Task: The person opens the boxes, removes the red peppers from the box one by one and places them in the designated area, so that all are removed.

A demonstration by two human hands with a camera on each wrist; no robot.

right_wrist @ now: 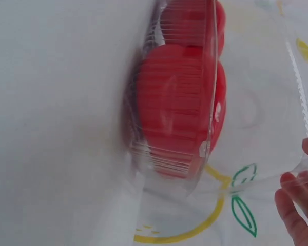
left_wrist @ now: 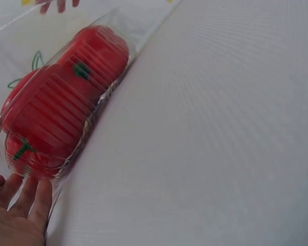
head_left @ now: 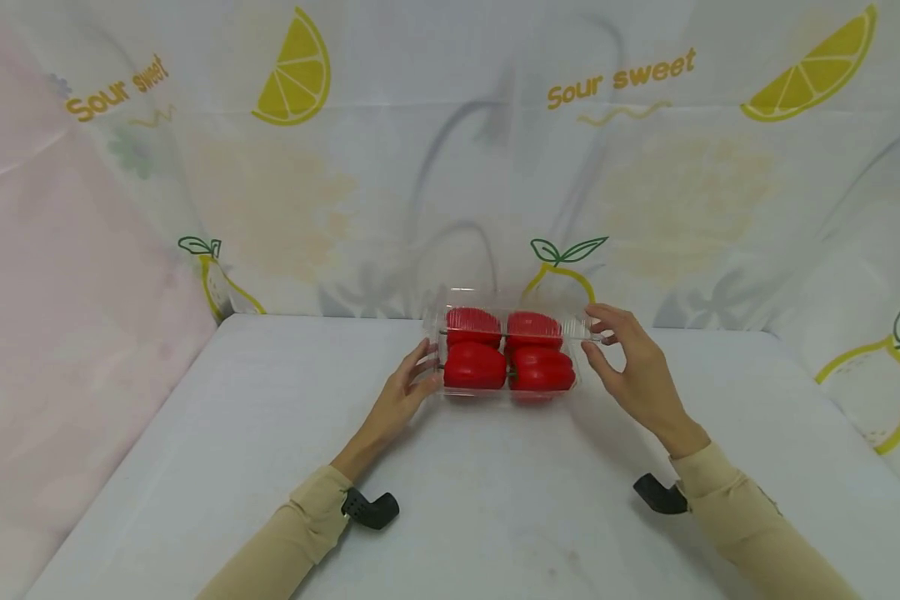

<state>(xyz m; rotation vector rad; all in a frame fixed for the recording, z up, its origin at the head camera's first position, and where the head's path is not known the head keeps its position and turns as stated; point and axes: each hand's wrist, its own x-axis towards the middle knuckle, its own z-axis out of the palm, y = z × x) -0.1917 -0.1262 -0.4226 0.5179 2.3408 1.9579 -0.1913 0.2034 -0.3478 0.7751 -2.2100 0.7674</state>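
A clear plastic container [head_left: 577,379] on the table holds several red bell peppers [head_left: 475,366], two in front and two behind. Its hinged clear lid [right_wrist: 299,84] stands raised at the back. My left hand [head_left: 393,408] is at the container's left end; in the left wrist view its nearly straight fingers [left_wrist: 28,197] touch the ribbed wall, below a pepper with a green stem [left_wrist: 23,148]. My right hand [head_left: 642,375] pinches the lid's right corner between thumb and fingertips, seen at the edge of the right wrist view.
The white table [head_left: 495,500] reaches up to a hanging cloth [head_left: 390,167] printed with lemons and lettering, close behind the container. Pinkish cloth [head_left: 60,250] hangs at the left. A black device [head_left: 371,509] is on the left wrist and another [head_left: 660,494] on the right.
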